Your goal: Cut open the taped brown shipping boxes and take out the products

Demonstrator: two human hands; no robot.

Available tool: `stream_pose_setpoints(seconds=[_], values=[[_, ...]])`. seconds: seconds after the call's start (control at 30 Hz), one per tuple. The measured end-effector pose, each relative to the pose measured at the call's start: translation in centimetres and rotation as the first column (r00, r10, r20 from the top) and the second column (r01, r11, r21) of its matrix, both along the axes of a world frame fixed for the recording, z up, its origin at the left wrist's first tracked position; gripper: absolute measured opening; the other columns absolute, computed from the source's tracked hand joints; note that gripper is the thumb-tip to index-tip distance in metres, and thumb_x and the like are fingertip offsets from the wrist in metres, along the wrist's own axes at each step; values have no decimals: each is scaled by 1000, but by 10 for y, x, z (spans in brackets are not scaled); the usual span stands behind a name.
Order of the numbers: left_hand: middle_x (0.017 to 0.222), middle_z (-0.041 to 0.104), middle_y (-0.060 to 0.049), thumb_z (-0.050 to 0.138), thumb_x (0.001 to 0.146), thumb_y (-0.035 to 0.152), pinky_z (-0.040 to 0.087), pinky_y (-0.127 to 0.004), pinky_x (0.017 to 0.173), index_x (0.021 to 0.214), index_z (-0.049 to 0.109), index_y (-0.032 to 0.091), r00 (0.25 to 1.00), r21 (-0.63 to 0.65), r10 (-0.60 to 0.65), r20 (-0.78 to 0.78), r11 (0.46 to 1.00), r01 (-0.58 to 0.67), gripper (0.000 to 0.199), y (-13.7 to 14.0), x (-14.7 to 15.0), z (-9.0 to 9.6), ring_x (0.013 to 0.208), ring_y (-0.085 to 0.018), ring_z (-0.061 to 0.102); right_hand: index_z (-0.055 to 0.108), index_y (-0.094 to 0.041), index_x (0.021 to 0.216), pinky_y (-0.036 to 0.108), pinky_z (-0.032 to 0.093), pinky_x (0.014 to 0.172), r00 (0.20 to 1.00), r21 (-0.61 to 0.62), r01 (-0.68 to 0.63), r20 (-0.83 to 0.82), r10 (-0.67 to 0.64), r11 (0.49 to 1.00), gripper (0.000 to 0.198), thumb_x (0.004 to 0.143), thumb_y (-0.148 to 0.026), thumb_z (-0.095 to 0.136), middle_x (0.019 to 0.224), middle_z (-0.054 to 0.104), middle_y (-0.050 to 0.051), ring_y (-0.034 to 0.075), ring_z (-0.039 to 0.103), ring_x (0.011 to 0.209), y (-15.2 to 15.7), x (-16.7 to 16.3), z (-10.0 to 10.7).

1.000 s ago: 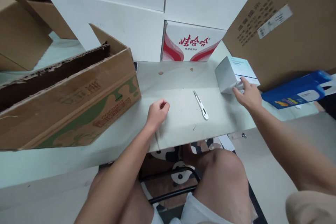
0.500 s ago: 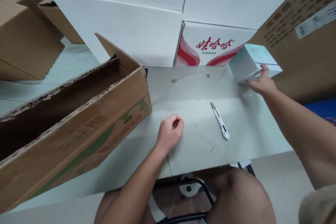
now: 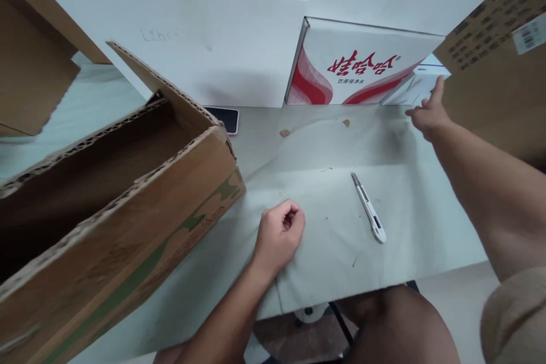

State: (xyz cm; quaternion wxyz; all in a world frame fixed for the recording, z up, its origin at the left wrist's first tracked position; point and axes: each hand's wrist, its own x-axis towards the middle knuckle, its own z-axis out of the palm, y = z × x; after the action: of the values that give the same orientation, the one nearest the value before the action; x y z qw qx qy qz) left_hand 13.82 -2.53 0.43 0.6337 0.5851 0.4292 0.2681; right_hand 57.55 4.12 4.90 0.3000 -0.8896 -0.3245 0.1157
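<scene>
My left hand rests in a loose fist on the covered table, and I see nothing in it. At the far right, my right hand reaches to a small white box, its fingers apart. The index finger is at the box's front edge, touching or very close; I cannot tell which. That box stands at the back, against the right end of a white carton with red waves and red lettering. Between my arms lies a white utility knife, blade pointing away from me.
An open brown cardboard box fills the left side. A phone lies behind its corner. Two cardboard scraps are on the table. White panels rise at the back; a large brown carton stands right.
My right hand has pushed the small white box back beside the red-and-white carton, and its fingers have come off the box's sides. My left hand stays in a fist. The view has shifted slightly.
</scene>
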Motion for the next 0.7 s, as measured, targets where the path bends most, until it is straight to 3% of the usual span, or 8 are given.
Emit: stream_pose_setpoints(seconds=[0.13,0.27,0.37,0.47,0.6,0.7], values=[[59,42,4,49,81,38,29,-25,54,66,48,20,999,-12,23,49,1000,-23,24,-3,-4,1,56,-10,38,27,-23,165,39,49,102,1000,61,-20,6,20,998,87,85,-7,57,163,40,24,25,52,143,-13,-47,11],[58,43,5,49,82,33,29,-26,56,66,49,20,997,33,38,66,999,-40,20,-9,-14,2,57,-10,40,64,-19,135,37,48,107,980,142,-201,37,198,969,47,89,-11,57,141,65,16,21,64,125,-7,-129,40],[58,46,5,50,83,28,30,-26,58,67,50,20,998,53,57,31,997,-58,18,-13,-23,4,58,-10,42,70,-18,115,36,52,106,892,223,-438,-15,452,871,25,93,-23,58,127,72,11,20,67,115,3,-209,75],[59,47,6,52,82,23,31,-26,61,67,51,20,998,66,64,30,996,-66,15,-16,-30,8,59,-10,44,70,-24,116,41,57,101,757,282,-600,-103,645,749,28,94,-39,60,121,72,7,22,69,111,13,-290,112],[59,48,6,54,82,20,30,-26,62,67,51,20,996,84,74,47,993,-77,16,-18,-40,14,60,-10,43,69,-27,119,44,62,89,677,106,-716,-136,723,690,38,87,-46,71,110,73,6,25,71,102,28,-366,145],[61,50,6,54,83,21,31,-26,63,67,51,20,996,90,75,40,993,-78,17,-17,-47,17,62,-11,45,74,-23,103,43,64,82,612,-57,-787,-200,765,614,31,77,-36,83,90,73,8,27,71,93,36,-388,153]])
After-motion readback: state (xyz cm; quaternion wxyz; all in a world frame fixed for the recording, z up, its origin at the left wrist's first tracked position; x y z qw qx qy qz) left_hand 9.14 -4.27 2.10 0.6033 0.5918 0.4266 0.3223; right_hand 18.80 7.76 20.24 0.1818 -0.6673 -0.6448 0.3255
